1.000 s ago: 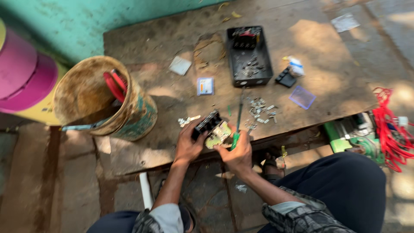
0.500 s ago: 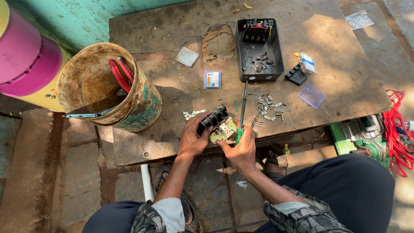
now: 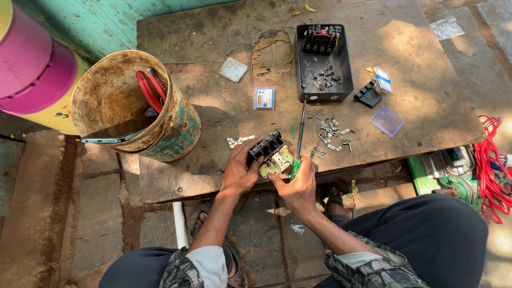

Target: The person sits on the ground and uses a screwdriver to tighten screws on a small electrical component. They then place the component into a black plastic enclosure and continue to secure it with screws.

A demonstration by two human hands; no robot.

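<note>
Head cam looks straight down at a worn wooden table [image 3: 426, 106]. The left hand [image 3: 240, 173] is wrapped around a black switch block [image 3: 265, 148] with a metal plate under it, holding it right at the table's near edge. The right hand [image 3: 300, 184] is closed on the green handle of a screwdriver [image 3: 297, 141], shaft pointing away toward a black metal box [image 3: 322, 64] with small parts in it. Loose screws and clips [image 3: 330, 136] are scattered just beside the screwdriver tip. Off to the left there's a rusty bucket [image 3: 176, 133] with red-handled pliers [image 3: 149, 88] inside.
</note>
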